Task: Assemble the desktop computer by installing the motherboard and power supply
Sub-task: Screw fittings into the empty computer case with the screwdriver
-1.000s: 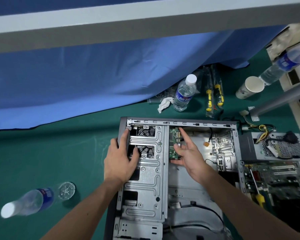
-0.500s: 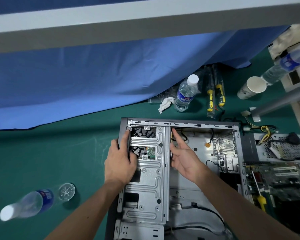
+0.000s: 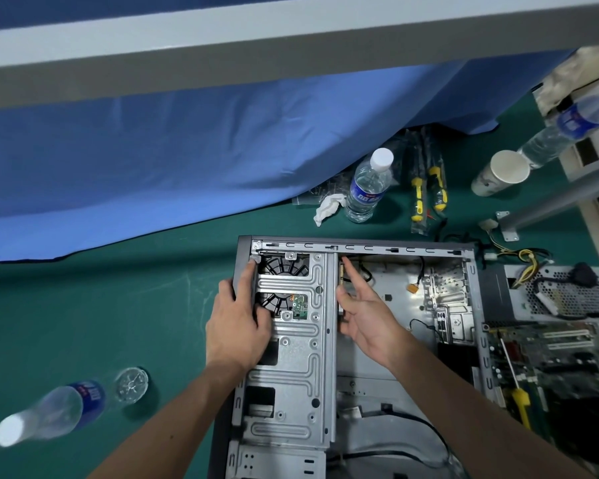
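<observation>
**Case open, board and PSU still outside**

Motherboard [image 3: 547, 361] lies flat just right of the case [image 3: 360, 248], long axis running toward the person; power supply [image 3: 564, 295] sits beyond it, also outside. Right hand [image 3: 367, 316] is nearer both, fingers straight and loosely spread, holding nothing, index by the drive cage [image 3: 291, 340] edge. Left hand [image 3: 237, 323] rests on the cage w/ fingers extended over the case's left wall. Next reach prob. goes rightward.
</observation>
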Demonstrator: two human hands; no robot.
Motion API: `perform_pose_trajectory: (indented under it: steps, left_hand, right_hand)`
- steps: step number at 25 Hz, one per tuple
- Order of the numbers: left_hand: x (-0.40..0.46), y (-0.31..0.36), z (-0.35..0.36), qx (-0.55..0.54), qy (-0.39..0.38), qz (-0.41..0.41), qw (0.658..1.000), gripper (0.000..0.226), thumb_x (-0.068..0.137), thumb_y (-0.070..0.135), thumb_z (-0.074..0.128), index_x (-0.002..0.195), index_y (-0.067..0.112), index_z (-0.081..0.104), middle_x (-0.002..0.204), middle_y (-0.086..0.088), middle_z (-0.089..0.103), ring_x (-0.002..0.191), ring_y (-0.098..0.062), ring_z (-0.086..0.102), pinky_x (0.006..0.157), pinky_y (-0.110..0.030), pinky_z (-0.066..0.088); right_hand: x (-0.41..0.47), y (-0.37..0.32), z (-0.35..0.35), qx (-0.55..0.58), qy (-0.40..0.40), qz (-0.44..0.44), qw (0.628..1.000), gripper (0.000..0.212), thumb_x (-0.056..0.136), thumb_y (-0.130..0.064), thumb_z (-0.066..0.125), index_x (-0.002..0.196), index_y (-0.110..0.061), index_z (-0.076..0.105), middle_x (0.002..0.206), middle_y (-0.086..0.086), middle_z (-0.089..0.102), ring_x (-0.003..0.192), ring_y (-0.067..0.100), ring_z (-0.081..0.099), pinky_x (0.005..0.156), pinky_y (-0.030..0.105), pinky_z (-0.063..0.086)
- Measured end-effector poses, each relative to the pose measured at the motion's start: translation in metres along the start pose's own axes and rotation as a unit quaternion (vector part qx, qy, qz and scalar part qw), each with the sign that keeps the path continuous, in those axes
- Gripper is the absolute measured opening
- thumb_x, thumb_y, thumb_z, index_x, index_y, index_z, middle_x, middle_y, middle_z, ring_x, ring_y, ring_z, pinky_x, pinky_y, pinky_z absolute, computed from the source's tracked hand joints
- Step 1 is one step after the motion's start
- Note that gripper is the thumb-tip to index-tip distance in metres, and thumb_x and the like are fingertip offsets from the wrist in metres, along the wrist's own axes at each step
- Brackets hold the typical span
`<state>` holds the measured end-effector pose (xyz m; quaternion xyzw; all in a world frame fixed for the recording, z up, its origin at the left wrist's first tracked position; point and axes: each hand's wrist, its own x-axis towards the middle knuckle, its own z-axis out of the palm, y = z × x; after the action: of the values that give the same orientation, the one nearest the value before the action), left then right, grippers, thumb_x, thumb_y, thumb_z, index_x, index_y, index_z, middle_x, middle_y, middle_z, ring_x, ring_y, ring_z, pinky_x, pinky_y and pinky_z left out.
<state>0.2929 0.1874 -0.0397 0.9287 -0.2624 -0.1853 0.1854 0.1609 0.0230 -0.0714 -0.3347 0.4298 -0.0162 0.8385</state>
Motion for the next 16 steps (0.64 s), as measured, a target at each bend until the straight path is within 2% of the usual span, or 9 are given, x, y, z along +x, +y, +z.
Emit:
perform_pose_trajectory:
  steps: [11, 13, 16]
  left_hand:
    - [0.0003, -0.0014, 0.0016, 0.002, 0.006, 0.002, 1.0, 0.075, 0.086, 0.022, 0.051, 0.149, 0.041, 0.015, 0.11, 0.0, 0.036, 0.094, -0.027, 0.049, 0.076, -0.042, 0.049]
    - [0.0006, -0.0014, 0.002, 0.0, 0.007, 0.003, 1.0, 0.075, 0.086, 0.022, 0.051, 0.149, 0.041, 0.015, 0.11, 0.001, 0.035, 0.093, -0.027, 0.05, 0.075, -0.042, 0.048]
    - [0.0005, -0.0024, 0.0022, 0.001, 0.008, 0.003, 1.0, 0.075, 0.085, 0.022, 0.051, 0.149, 0.041, 0.015, 0.11, 0.001, 0.035, 0.092, -0.027, 0.05, 0.074, -0.042, 0.048]
  right_hand:
    - [-0.002, -0.002, 0.0024, -0.016, -0.021, -0.007, 1.0, 0.053, 0.103, -0.012, 0.046, 0.133, -0.055, 0.042, 0.11, -0.006, 0.073, 0.097, 0.015, 0.07, 0.077, 0.038, 0.058]
    - [-0.001, -0.001, 0.0017, -0.02, -0.02, -0.006, 1.0, 0.054, 0.102, -0.014, 0.047, 0.137, -0.054, 0.041, 0.117, -0.005, 0.071, 0.103, 0.016, 0.069, 0.086, 0.044, 0.057]
    - [0.0005, 0.0, 0.001, -0.024, -0.009, 0.003, 1.0, 0.052, 0.101, -0.017, 0.051, 0.125, -0.062, 0.05, 0.137, 0.0, 0.06, 0.122, 0.022, 0.059, 0.108, 0.061, 0.038]
